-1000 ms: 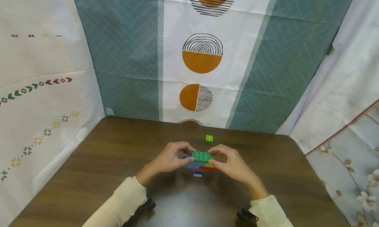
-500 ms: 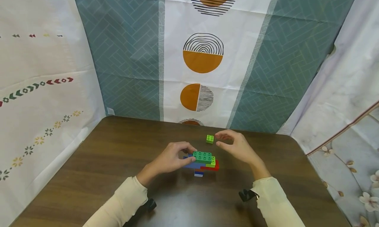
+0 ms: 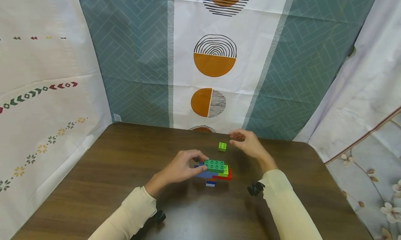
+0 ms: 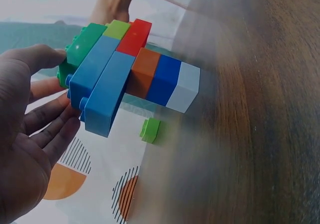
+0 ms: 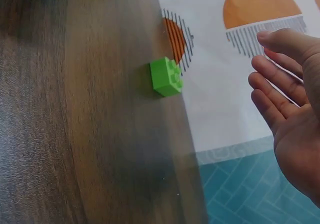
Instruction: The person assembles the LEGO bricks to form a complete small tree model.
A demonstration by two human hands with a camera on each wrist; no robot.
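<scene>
A toy brick structure (image 3: 209,175) stands on the table, wide at the top on a narrow stem of orange, blue and white bricks (image 4: 183,87). Its top layer is a green brick (image 3: 214,166), above blue, lime and red ones. My left hand (image 3: 179,166) pinches the left end of that green brick, thumb in front and fingers behind. Beyond the structure, a small lime-green brick (image 3: 222,146) rests studs up. My right hand (image 3: 250,144) hovers just right of it, holding nothing, its fingers loosely bent and apart from the thumb (image 5: 282,40).
The brown wooden table (image 3: 125,156) ends at a patterned curtain (image 3: 138,59) close behind the small brick. Pale cloths hang at both sides. Black straps (image 3: 255,189) with cameras sit at the wrists.
My right hand has let go of the green brick's right end and moved away, back and to the right, beside the small lime brick. The left hand keeps its hold.
</scene>
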